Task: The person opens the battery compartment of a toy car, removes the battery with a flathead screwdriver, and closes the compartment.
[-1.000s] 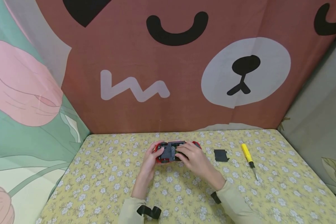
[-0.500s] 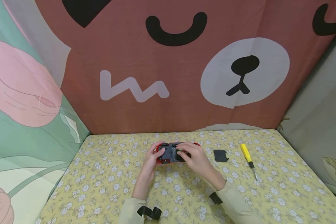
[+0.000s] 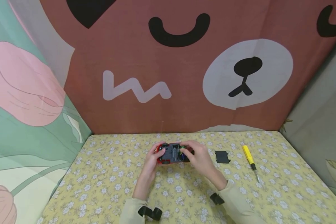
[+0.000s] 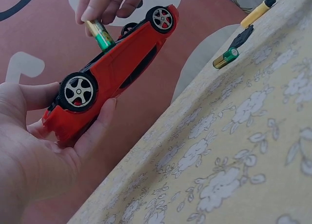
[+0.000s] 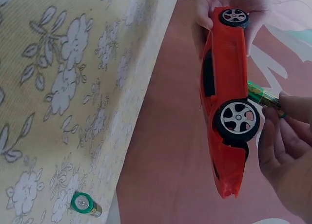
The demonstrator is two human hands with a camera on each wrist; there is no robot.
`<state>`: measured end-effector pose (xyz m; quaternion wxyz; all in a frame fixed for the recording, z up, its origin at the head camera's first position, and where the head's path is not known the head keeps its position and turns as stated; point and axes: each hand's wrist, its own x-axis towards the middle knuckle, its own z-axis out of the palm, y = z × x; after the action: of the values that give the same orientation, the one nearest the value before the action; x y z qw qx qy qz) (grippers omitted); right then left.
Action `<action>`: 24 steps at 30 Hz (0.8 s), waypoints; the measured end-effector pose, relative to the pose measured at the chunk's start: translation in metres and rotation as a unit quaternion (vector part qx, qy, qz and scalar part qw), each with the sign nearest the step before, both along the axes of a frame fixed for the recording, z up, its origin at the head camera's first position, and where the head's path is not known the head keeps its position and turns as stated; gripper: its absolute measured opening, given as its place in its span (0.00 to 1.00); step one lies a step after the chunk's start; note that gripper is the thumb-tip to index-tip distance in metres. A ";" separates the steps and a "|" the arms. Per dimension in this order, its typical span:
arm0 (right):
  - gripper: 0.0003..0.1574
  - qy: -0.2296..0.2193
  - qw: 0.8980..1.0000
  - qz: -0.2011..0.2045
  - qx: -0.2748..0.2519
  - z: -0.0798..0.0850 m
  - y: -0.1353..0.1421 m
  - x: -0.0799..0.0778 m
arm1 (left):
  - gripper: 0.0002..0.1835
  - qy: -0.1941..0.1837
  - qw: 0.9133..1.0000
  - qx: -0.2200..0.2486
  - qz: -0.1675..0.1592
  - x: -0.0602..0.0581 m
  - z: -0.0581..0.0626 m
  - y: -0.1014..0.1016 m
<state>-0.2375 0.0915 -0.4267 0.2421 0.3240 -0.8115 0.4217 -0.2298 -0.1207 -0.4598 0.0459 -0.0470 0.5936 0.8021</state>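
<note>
A red toy car is held upside down over the table, its grey underside and uncovered battery compartment facing up in the head view. My left hand grips one end of it, thumb on the underside and fingers beneath. Between thumb and fingertips, my right hand pinches a green and gold battery. That battery stands tilted out of the underside, its lower end hidden by the car's side in both wrist views. A second green and gold battery lies on the table, behind the right hand in the head view.
Right of the hands lies a small dark battery cover. Farther right is a screwdriver with a yellow handle, its metal tip toward the near side. A floral cloth covers the table, and a printed bear curtain hangs behind it.
My right fingers have shifted slightly right over the compartment, and more of the compartment and of the green battery now shows. The left hand keeps its grip on the car.
</note>
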 end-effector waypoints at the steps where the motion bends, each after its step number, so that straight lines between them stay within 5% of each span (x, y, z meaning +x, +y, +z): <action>1: 0.13 -0.008 1.000 -0.001 -0.008 0.001 0.001 0.000 | 0.23 0.000 1.000 0.000 -0.001 0.000 0.000 0.000; 6: 0.10 -0.088 0.994 -0.017 -0.062 0.011 0.006 0.002 | 0.22 -0.003 1.000 0.012 0.001 0.000 0.001 0.000; 13: 0.11 -0.210 0.966 -0.054 -0.144 0.025 0.014 -0.001 | 0.22 -0.009 1.000 0.011 0.007 -0.001 0.002 0.001; 24: 0.13 -0.253 0.946 -0.049 -0.198 0.033 0.035 -0.008 | 0.24 0.004 1.000 0.017 0.002 0.001 0.002 0.001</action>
<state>-0.2460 0.1260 -0.3941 0.1088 0.1118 -0.7611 0.6296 -0.2293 -0.1198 -0.4581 0.0423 -0.0444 0.5802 0.8122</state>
